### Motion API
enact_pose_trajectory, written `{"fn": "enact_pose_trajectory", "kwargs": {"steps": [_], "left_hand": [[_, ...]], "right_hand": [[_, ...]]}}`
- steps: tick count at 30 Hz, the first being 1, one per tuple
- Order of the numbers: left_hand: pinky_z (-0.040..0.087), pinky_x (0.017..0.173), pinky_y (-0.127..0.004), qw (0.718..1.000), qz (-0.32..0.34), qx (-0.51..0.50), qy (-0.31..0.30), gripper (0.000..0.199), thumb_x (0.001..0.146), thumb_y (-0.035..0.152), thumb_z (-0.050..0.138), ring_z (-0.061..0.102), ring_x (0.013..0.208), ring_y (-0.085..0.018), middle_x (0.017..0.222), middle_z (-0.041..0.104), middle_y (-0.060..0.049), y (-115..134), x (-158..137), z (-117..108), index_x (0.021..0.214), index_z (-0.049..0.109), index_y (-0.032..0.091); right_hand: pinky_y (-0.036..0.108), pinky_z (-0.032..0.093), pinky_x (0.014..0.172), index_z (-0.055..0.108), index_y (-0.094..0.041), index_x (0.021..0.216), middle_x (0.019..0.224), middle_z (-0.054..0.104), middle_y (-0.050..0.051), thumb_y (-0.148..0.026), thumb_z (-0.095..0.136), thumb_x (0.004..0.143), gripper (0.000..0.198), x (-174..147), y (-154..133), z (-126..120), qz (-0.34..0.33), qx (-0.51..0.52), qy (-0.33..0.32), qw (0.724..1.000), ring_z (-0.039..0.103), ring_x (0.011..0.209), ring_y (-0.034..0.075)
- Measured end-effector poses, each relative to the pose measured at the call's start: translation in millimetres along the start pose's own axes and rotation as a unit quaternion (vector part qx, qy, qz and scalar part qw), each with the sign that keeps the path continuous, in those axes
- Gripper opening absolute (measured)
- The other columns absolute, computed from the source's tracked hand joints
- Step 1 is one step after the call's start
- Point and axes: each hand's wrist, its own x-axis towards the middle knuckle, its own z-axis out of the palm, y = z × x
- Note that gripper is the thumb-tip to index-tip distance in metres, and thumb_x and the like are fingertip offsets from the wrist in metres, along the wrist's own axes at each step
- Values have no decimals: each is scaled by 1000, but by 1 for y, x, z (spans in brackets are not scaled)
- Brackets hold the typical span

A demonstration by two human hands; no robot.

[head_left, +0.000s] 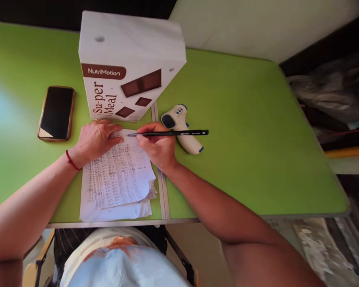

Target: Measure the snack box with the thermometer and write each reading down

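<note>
My right hand (158, 148) grips a black pencil (179, 133), whose tip rests on the top of a handwritten sheet of paper (116, 175). My left hand (95, 139) lies flat on the upper left part of that sheet, with a red string on its wrist. More sheets lie stacked under the written one. Just behind the paper stands a white NutriMotion Super Meal box (128, 67). A white and blue infrared thermometer (181, 125) lies right of my right hand, partly under the pencil.
A dark smartphone (56, 113) in a brown case lies screen up to the left of the box. Two green tables (242, 131) meet at a seam under the paper. The front edge runs near my body. Clutter lies off the right edge.
</note>
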Motion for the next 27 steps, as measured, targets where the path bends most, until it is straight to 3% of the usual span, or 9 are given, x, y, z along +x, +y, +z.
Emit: {"fn": "enact_pose_trajectory", "kwargs": {"steps": [3, 8, 27], "left_hand": [[47, 61, -32, 1000, 6, -7, 0, 31, 93, 40, 71, 66, 75, -23, 80, 70, -5, 1, 0, -2, 117, 82, 25], [54, 70, -35, 999, -5, -34, 4, 28, 91, 39, 72, 66, 78, -24, 78, 68, -4, 3, -2, -4, 113, 82, 25], [46, 61, -31, 1000, -22, 7, 1, 29, 91, 37, 73, 64, 72, -21, 84, 73, -4, 10, -2, -4, 115, 82, 24]], "right_hand": [[29, 47, 53, 61, -25, 77, 68, 62, -2, -38, 70, 73, 17, -5, 5, -1, -13, -28, 14, 999, 54, 58, 14], [30, 47, 54, 59, -25, 71, 62, 60, -2, -39, 68, 78, 18, -7, 3, -8, -52, -94, -31, 994, 53, 56, 15], [29, 44, 56, 56, -26, 72, 62, 57, -2, -32, 62, 84, 15, -8, 1, -7, -88, -127, -62, 986, 48, 59, 15]]}}
